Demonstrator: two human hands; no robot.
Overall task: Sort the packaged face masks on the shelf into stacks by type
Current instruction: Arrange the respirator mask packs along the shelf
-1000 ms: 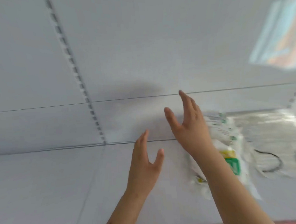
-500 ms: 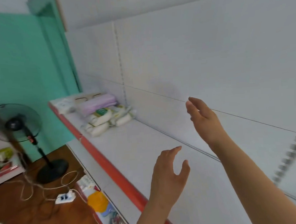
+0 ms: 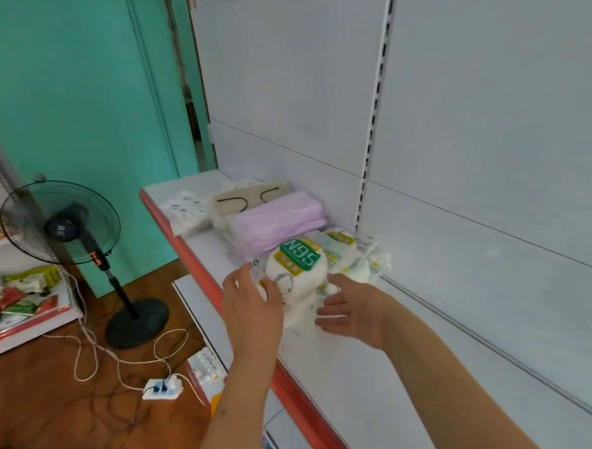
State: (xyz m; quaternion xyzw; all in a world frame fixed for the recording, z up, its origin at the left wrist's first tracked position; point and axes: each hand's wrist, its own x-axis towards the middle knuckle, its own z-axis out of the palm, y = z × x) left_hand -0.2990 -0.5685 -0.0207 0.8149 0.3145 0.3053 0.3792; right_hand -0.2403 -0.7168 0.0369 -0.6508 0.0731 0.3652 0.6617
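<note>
A pile of white N95 mask packs [image 3: 298, 268] with green labels lies on the white shelf [image 3: 346, 366]. My left hand [image 3: 250, 302] touches the pile's near left side with straight fingers. My right hand [image 3: 352, 310] lies open at the pile's near right side, fingers spread toward it. More white packs [image 3: 358, 255] sit behind the pile by the back panel. Further left stand a stack of pink masks [image 3: 280, 218], a beige pack with black ear loops [image 3: 248, 197] and a white patterned pack [image 3: 185, 209].
The shelf has a red front edge [image 3: 297, 402] and a slotted upright [image 3: 372, 131] in the back panel. A black standing fan [image 3: 65, 226], cables and a power strip [image 3: 162, 389] are on the wooden floor to the left. A lower shelf [image 3: 206, 363] holds small items.
My view has swung left along the shelf to its end. Both hands have dropped from mid-air to the N95 pile, left hand on its near side, right hand beside it.
</note>
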